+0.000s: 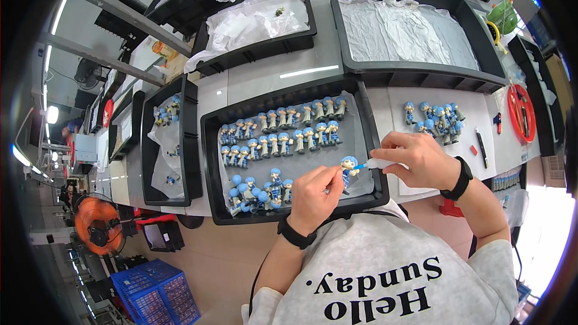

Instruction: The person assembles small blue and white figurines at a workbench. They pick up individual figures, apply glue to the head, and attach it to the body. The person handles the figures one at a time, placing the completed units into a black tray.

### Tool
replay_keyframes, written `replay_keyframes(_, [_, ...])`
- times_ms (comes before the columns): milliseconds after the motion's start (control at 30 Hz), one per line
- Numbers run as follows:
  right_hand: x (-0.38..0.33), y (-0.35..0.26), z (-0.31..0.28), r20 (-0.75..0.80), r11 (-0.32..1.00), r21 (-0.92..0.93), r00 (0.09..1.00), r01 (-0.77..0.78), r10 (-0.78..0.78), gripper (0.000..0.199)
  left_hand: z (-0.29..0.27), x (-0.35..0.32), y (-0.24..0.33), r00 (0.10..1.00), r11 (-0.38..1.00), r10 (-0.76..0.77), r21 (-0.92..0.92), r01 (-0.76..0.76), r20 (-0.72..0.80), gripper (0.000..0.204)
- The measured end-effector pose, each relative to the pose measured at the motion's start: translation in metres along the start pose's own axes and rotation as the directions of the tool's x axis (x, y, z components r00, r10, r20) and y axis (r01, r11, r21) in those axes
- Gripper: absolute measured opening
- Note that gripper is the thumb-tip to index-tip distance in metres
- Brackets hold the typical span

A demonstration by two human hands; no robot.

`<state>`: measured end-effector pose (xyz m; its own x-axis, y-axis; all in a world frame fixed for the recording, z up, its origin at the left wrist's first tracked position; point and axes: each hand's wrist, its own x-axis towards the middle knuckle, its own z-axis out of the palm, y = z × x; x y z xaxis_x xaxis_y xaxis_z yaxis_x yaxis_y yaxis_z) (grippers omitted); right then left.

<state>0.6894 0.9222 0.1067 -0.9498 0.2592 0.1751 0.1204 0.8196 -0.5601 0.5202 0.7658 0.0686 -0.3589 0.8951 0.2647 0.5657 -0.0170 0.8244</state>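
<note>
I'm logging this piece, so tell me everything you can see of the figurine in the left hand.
The figurine has a blue top on a large pale head and a blue-and-pale body, apparently painted plastic. Head up, it is pinched by the left hand over the right part of the black tray. Beside it is the blue tip of the white tool in the right hand; contact unclear.

An orange round-caged electric fan [98, 227] stands at the left, near blue box-shaped plastic crates [144, 283]. At the right lies a shallow red round-rimmed plastic basket [513, 113], and beyond it a green rounded object [504, 18], perhaps a bottle.
</note>
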Motion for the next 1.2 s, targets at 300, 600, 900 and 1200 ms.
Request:
replay_keyframes(300, [0.0,-0.007,-0.003,0.005,0.99,-0.128,0.999,0.051,-0.051,0.035,0.0,0.0,0.0,1.0,1.0,-0.001,0.005,0.001,0.007,0.005])
replay_keyframes(600, [0.003,-0.017,-0.006,0.043,0.947,-0.295,0.992,0.129,-0.122,0.033,0.001,-0.002,-0.003,1.0,1.0,0.005,0.031,-0.006,0.013,0.006])
replay_keyframes(900, [0.007,-0.025,-0.011,0.109,0.906,-0.386,0.983,0.176,-0.145,0.044,0.001,-0.001,-0.006,0.997,0.995,0.056,0.079,-0.059,0.049,0.008])
replay_keyframes(1200, [0.006,-0.023,-0.007,0.077,0.911,-0.377,0.986,0.165,-0.147,0.026,0.0,-0.001,-0.008,0.997,0.993,0.058,0.103,-0.063,0.052,0.009])
